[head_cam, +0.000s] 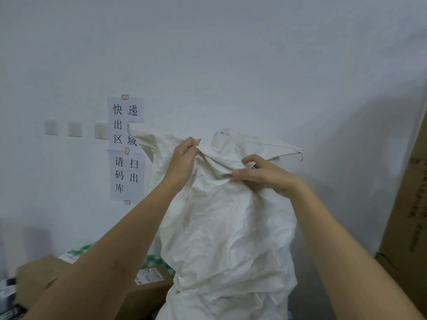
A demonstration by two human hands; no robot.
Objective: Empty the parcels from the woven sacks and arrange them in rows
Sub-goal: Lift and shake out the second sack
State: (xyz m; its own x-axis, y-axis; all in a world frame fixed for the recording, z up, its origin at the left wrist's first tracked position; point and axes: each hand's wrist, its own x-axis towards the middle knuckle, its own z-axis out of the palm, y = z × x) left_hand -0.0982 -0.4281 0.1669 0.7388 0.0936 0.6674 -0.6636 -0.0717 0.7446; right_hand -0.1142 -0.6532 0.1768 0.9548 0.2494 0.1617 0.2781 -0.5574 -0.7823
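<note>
Two bare hands hold up one white woven sack in front of a pale wall. The left hand pinches a fold of the fabric near the upper edge of the sack, with its fingers curled and the thumb closed on the cloth. The right hand grips the fabric a little lower and to the right; its thumb lies flat along a crease and its other fingers are curled around the bunched cloth. The sack hangs down between the two forearms, wrinkled and loose, and its lower part reaches the bottom of the view. The stitched top corner of the sack sticks out to the right, above the right hand. Behind the left forearm, low at the left, stands a brown cardboard parcel, and just beside it another brown parcel with a white label touches the sack. Between them and the wall there is green and white packaging, partly hidden. On the wall hang two paper signs with black Chinese characters, fixed with small pieces of tape, and left of them three light switches. At the right edge stands a tall cardboard box.
</note>
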